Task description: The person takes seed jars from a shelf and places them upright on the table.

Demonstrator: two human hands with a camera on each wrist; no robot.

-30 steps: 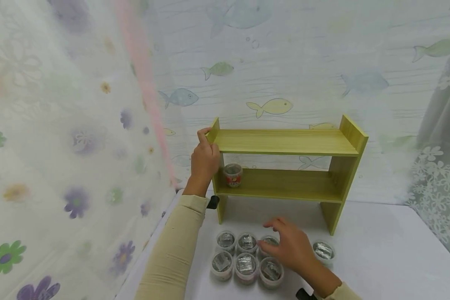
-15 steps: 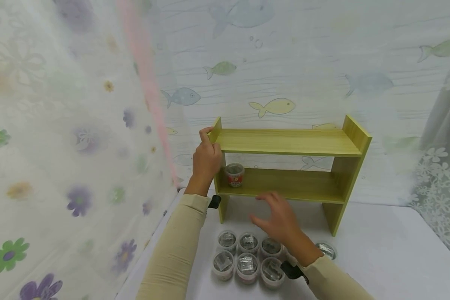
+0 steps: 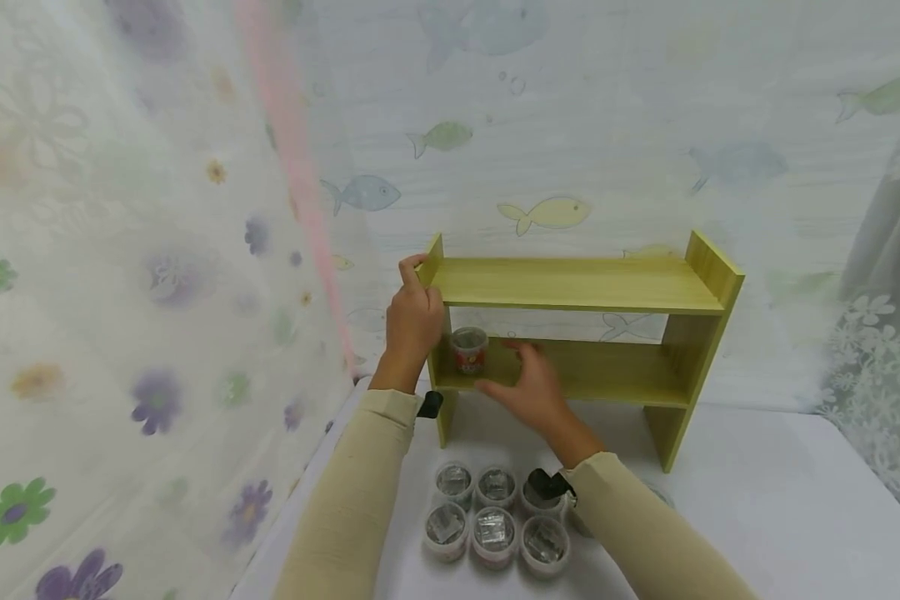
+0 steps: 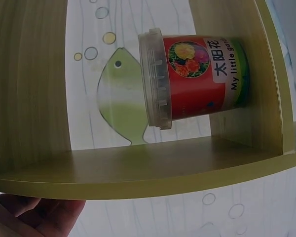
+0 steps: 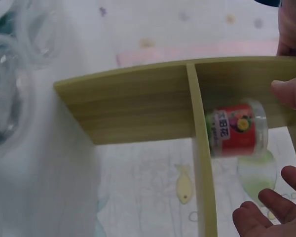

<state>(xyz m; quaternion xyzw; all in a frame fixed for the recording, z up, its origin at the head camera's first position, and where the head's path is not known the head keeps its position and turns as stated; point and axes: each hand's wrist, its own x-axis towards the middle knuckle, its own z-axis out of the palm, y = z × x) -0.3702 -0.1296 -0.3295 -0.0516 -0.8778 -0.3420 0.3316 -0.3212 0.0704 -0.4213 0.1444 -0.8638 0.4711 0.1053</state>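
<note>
A clear-lidded plastic tub (image 3: pixel 469 350) with a red flower label stands at the left end of the middle board of a yellow-green wooden shelf (image 3: pixel 577 285). In the left wrist view, the label on the tub (image 4: pixel 200 79) reads "My little garden". My left hand (image 3: pixel 414 323) grips the shelf's left side panel near its top. My right hand (image 3: pixel 534 392) is in front of the middle board, just right of the tub. Thumb and fingers (image 5: pixel 278 205) are spread apart, with the tub (image 5: pixel 238 129) a little beyond them and nothing held.
Several similar tubs (image 3: pixel 493 533) stand in two rows on the white table (image 3: pixel 765 492), in front of the shelf. Another tub is mostly hidden behind the right sleeve (image 3: pixel 637 517). A fish-print curtain (image 3: pixel 630 125) hangs behind; a flower-print one (image 3: pixel 157 250) hangs at left.
My right hand has risen from above the tubs on the table, moving forward and left to the tub on the middle board. The left hand has kept its place on the side panel.
</note>
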